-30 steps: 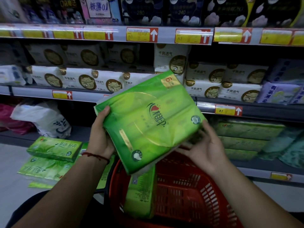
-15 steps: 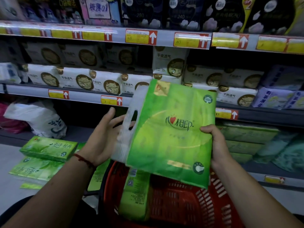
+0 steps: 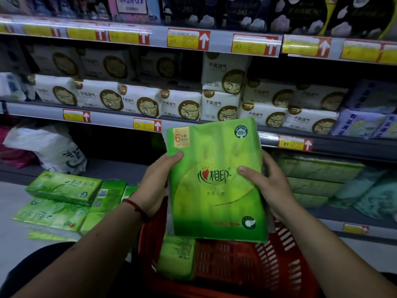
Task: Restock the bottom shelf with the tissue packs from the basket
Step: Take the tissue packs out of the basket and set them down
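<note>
**Squaring up the pack for the bottom shelf**

You've got the green tissue pack (image 3: 214, 179) upright above the red basket (image 3: 285, 254), long axis running up and down, printed face toward you. Your left hand (image 3: 154, 186) grips its left edge and your right hand (image 3: 268, 186) grips the right edge, each with a thumb across the front. The bottom shelf (image 3: 120, 168) lies beyond the pack, far and lower. Its stack of matching green packs (image 3: 318, 171) sits to the right, so your right hand is the nearer one. Half a second ago the pack leaned, with its white handle flap showing, and your left hand only touched it loosely. Now it's straight and properly held. Another pack (image 3: 178, 257) waits in the basket.
</note>
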